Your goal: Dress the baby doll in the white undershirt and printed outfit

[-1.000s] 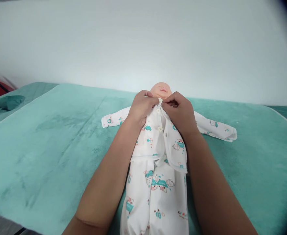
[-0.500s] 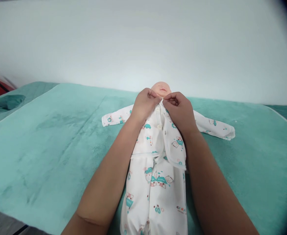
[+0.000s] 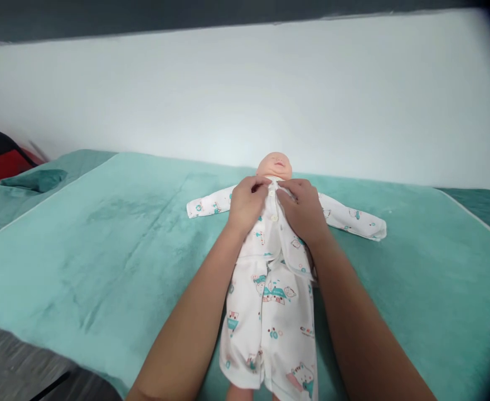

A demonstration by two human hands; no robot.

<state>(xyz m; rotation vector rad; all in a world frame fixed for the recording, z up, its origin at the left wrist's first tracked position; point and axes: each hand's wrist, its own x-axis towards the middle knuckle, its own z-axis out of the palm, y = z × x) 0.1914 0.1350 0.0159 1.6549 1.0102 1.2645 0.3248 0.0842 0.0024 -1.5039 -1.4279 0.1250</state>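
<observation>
A baby doll (image 3: 275, 165) lies on its back, head toward the wall, its arms spread to both sides. It wears a white printed jacket (image 3: 253, 245) and matching white pants (image 3: 245, 312). At the jacket's chest, my left hand (image 3: 248, 201) has its fingers closed on the front edge just below the collar. Opposite it, my right hand (image 3: 303, 207) pinches the other front edge. Between them runs a row of pale buttons (image 3: 273, 218). Lower down, the two front panels hang apart. What exactly lies between the fingertips is partly hidden.
Beneath the doll spreads a green plush blanket (image 3: 102, 245) over a bed. A white wall (image 3: 236, 89) rises behind it, with a dark band (image 3: 186, 14) at the top. At the far left are a red and black object (image 3: 2, 161) and a dark green cloth (image 3: 35, 180).
Both hands have moved slightly down from the collar to the upper chest of the jacket. The camera has tilted up and back, bringing the dark band and the doll's lower legs into view.
</observation>
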